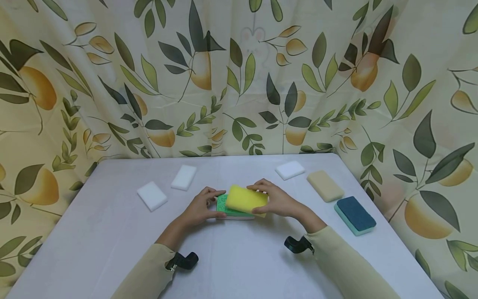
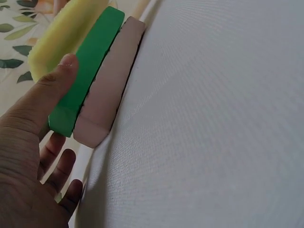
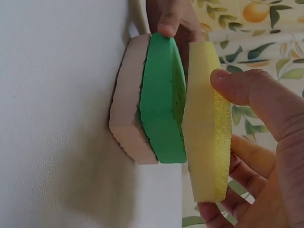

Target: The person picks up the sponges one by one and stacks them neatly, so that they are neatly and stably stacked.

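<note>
Mid-table, a green sponge (image 1: 223,204) lies on top of a pale pink sponge (image 3: 127,102), edges roughly lined up. My left hand (image 1: 201,208) holds the green sponge at its left end, with the thumb on the near side in the left wrist view. A yellow sponge (image 1: 244,199) is pinched between the thumb and fingers of my right hand (image 1: 279,201). It sits slightly tilted over the right part of the green one, which it partly hides in the head view. From the right wrist view, a narrow wedge of green top face shows between the two.
Two white pads (image 1: 152,196) (image 1: 184,177) lie at the left of the white-covered table (image 1: 93,249). Another white pad (image 1: 289,170), a beige sponge (image 1: 325,186) and a dark blue sponge with a teal base (image 1: 354,216) lie at the right. A patterned curtain (image 1: 246,83) hangs behind.
</note>
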`<state>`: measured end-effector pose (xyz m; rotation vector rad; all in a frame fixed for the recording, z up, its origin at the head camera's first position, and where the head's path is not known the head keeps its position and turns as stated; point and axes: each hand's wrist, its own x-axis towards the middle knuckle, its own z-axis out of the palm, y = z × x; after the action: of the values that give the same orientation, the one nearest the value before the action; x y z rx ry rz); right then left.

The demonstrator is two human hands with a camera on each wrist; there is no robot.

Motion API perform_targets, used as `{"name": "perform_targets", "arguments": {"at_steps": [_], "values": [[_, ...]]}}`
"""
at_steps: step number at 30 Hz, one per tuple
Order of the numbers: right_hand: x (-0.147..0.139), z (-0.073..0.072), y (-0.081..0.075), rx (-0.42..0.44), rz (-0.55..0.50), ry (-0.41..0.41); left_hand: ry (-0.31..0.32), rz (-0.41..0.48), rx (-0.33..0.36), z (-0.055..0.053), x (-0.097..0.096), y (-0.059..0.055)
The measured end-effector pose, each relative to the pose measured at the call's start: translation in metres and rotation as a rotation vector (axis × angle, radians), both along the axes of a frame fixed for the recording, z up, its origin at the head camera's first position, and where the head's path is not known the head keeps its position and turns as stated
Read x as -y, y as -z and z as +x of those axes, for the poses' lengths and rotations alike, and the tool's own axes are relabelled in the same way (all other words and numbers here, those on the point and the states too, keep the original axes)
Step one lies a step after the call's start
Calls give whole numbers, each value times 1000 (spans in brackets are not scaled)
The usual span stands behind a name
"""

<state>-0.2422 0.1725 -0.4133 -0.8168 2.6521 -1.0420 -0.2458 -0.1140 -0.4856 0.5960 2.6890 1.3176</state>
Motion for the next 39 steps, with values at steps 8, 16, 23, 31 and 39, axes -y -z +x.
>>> {"name": "perform_targets", "arguments": {"at_steps": [8, 16, 23, 31, 39], "values": [[4, -3, 0, -20, 35, -24, 1, -5, 7, 0, 0, -1], [7, -7, 0, 22, 55, -25, 1, -9, 19, 1, 0, -1], [10, -11, 1, 24, 59, -40, 0, -10, 23, 1, 0, -2], [13, -14, 2, 50, 75, -33, -2, -9, 20, 1, -1, -3], [16, -14, 1, 68, 74, -26, -13, -17, 24, -1, 0, 1]]}}
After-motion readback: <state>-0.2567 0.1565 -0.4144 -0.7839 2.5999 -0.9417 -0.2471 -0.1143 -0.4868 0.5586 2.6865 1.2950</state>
